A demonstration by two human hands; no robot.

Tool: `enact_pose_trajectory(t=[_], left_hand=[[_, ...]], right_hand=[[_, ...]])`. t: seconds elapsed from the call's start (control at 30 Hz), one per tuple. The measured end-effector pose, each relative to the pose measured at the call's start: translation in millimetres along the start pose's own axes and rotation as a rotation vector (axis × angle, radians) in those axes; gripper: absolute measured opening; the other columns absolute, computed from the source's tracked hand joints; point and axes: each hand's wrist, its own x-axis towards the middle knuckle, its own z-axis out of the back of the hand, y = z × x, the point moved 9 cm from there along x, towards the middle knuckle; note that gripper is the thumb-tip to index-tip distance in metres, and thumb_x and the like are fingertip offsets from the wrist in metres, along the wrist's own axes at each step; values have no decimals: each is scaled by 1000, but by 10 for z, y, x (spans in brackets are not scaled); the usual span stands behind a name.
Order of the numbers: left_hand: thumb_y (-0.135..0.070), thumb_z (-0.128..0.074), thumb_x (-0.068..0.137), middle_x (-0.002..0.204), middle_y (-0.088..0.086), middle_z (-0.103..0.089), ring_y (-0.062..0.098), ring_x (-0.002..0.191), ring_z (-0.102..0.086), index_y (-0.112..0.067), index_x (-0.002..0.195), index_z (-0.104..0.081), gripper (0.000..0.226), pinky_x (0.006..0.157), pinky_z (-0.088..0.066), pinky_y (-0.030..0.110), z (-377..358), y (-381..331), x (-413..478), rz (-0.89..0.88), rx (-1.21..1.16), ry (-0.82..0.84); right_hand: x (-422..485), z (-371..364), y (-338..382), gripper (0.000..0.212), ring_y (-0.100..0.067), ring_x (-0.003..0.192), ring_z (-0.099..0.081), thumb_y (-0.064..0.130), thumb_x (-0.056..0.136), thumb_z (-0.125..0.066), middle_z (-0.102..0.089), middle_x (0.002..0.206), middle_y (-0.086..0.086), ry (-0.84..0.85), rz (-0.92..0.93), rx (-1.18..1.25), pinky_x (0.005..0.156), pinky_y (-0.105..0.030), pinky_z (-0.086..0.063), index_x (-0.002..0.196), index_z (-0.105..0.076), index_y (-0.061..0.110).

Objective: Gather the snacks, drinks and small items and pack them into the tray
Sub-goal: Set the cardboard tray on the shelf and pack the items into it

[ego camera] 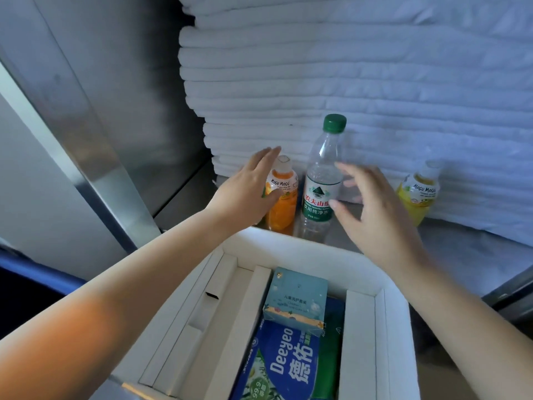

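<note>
Left hand (pixel 248 186) & right hand (pixel 372 209) open near clear green-capped plastic water bottle (pixel 320 192): prob. slick, thin-walled; grip at label.

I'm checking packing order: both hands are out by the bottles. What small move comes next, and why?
Probably curl the left hand round the orange juice bottle and the right hand round the water bottle: both hands are open beside these upright bottles, which stand just behind the tray.
</note>
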Motion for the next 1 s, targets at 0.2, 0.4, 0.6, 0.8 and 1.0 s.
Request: enact_pose_trajectory(t=[0.2,0.4,0.6,0.8,1.0], left_hand=[[-27,-60,89,151,2,-26,27,125,-45,-23,149,-14,75,77,-48,32,-238,-12,144,-27,66,19],[-27,-65,86,141,6,-38,25,121,-48,-27,148,-11,82,82,-50,35,-337,38,108,-19,21,-23],[-23,-67,85,140,5,-39,25,123,-45,-32,147,-12,83,87,-47,35,-368,86,98,-20,-59,-61],[-21,-66,86,139,3,-40,25,121,-45,-35,146,-13,81,85,-43,30,-368,111,80,-30,-106,-77],[-20,-65,86,138,2,-40,24,121,-44,-35,146,-12,82,85,-38,27,-379,116,81,-24,-121,-75]], right_hand=[[280,-56,-8,85,-34,127,-42,25,76,-76,-29,147,-18,-40,8,-291,95,-37,-46,145,-30,13],[446,-219,-72,103,-35,118,-52,33,74,-77,-37,141,-20,-7,-17,-233,81,-41,-54,150,-10,14],[462,-267,-117,102,-32,105,-57,24,74,-79,-49,123,-18,-25,-50,-207,72,-39,-52,150,-12,20],[372,-93,-355,104,-28,107,-55,21,71,-80,-49,125,-11,-79,-159,-152,71,-33,-48,147,-10,35],[274,140,-672,101,-26,105,-57,16,70,-81,-50,126,-5,-169,-277,-165,66,-29,-38,143,-15,38]])
